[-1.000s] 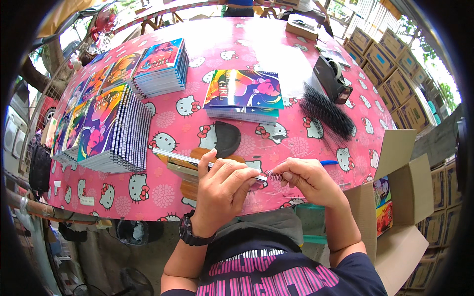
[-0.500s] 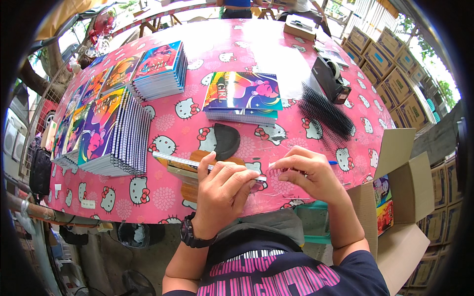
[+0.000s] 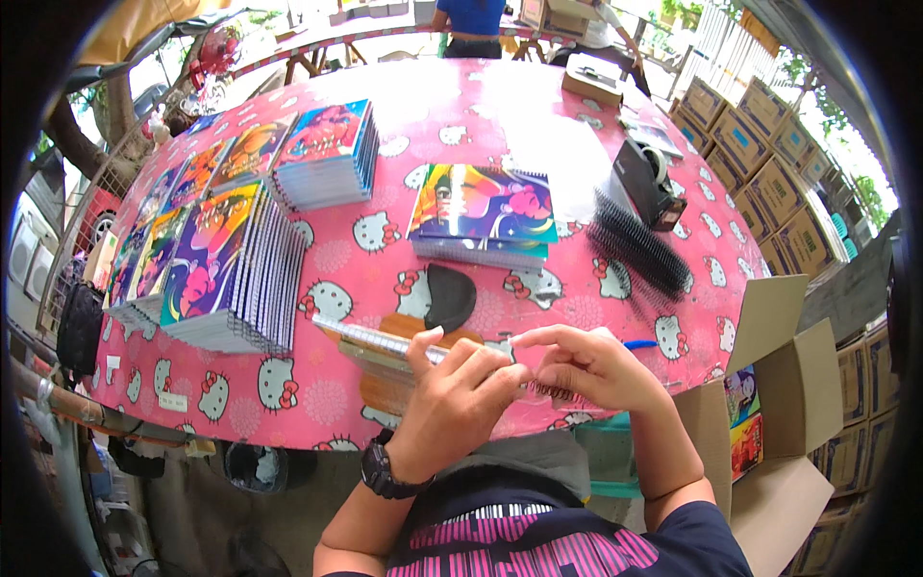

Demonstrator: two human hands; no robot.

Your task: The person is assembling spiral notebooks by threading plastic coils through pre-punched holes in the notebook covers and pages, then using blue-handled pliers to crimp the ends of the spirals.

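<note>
My left hand [image 3: 460,396] is closed around a notebook [image 3: 370,336], held tilted on edge over the near part of the table. Beyond that hand, a dark spiral binding coil [image 3: 556,391] sticks out at the notebook's right end. My right hand [image 3: 604,371] has its fingers curled about this coil, its index fingertip close to the notebook's corner. Under the notebook lies a wooden board [image 3: 381,392], and just past it a black half-round pad [image 3: 450,299]. Exactly how far the coil runs into the pages is hidden by my left fingers.
Stacks of spiral notebooks [image 3: 216,255] fill the table's left. A smaller notebook pile [image 3: 484,207] lies ahead. Loose black coils [image 3: 639,250], a tape dispenser [image 3: 650,185] and a blue pen [image 3: 639,343] are on the right. An open carton [image 3: 784,385] stands beside the table; a person [image 3: 471,24] is beyond.
The table scene has shifted lower in the picture. My right hand has come nearer the notebook's end, its index finger now stretched toward the corner. My left hand keeps its hold.
</note>
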